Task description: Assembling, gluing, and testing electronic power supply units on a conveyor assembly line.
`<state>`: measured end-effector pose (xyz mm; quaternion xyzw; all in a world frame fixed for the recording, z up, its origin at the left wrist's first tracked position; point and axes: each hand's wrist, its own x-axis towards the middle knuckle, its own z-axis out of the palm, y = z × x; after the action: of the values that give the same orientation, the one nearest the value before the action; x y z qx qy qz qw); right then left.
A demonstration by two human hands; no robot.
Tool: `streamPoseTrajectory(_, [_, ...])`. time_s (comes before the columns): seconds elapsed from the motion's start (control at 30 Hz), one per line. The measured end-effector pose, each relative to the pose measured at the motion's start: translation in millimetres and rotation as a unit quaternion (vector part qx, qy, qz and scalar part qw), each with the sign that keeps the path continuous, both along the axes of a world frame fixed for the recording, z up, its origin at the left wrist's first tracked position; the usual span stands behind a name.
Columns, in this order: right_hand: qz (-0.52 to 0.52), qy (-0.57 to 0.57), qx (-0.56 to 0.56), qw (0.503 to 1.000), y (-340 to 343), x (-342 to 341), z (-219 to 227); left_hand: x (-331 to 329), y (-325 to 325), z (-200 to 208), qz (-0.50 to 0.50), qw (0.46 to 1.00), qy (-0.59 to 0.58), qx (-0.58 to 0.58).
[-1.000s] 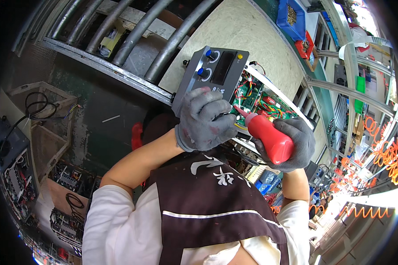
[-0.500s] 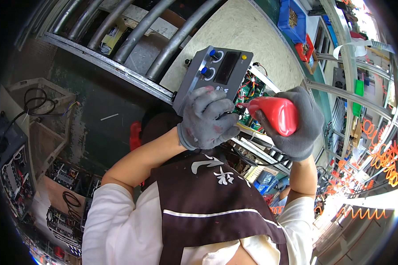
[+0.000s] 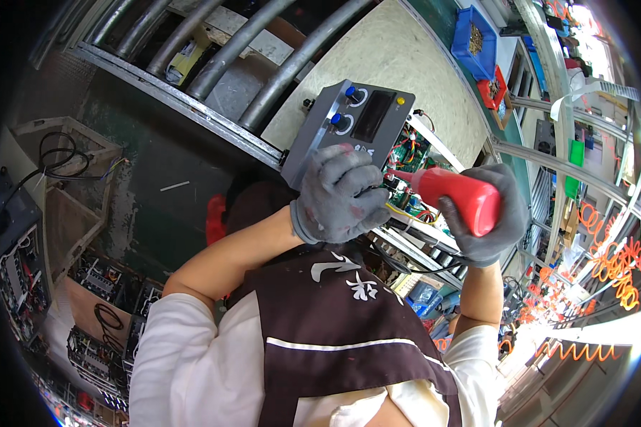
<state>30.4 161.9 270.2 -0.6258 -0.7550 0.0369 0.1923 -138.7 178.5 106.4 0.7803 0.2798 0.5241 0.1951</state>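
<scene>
My right hand (image 3: 507, 210), in a grey glove, is wrapped round a red squeeze bottle (image 3: 454, 191). Its narrow nozzle points left, at the green circuit boards and coloured wires (image 3: 412, 151) inside an opened device. The grey control panel (image 3: 322, 134) of that device stands tilted, with two blue knobs, a dark display window and a yellow button. Against the panel's near end rests my left hand (image 3: 340, 196), also gloved, its fingers curled close to the nozzle tip. Whatever lies inside those fingers is hidden.
Metal rollers (image 3: 281, 75) run along the far left beside a pale board (image 3: 377, 50) under the device. Blue (image 3: 473, 44) and red (image 3: 493, 89) bins with small parts stand at the far right. Orange coiled hoses (image 3: 612, 263) hang at right; opened devices (image 3: 96, 356) sit lower left.
My right hand and the red bottle have shifted a little right and down, the nozzle drawing slightly back. My left hand stays curled at the panel, shifted slightly right in view.
</scene>
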Motion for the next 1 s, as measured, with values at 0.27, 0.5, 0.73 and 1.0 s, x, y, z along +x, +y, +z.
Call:
streamPoseTrajectory(0.27, [0.155,-0.131,0.004,0.979,-6.1,-8.6,-1.2,3.5,1.6,-1.5,0.035,0.999,-0.027,0.031])
streamPoseTrajectory(0.5, [0.183,-0.143,0.012,0.973,-10.5,-3.9,-9.3,-0.4,2.0,3.2,0.032,0.999,-0.023,0.019])
streamPoseTrajectory(0.73, [0.174,-0.132,0.036,0.975,-7.1,-1.9,-9.6,1.1,0.3,0.6,0.021,1.000,-0.020,0.009])
streamPoseTrajectory(1.0, [0.264,-0.225,0.029,0.937,-7.3,-21.9,-4.3,2.1,-1.4,-2.4,0.023,0.999,-0.025,0.009])
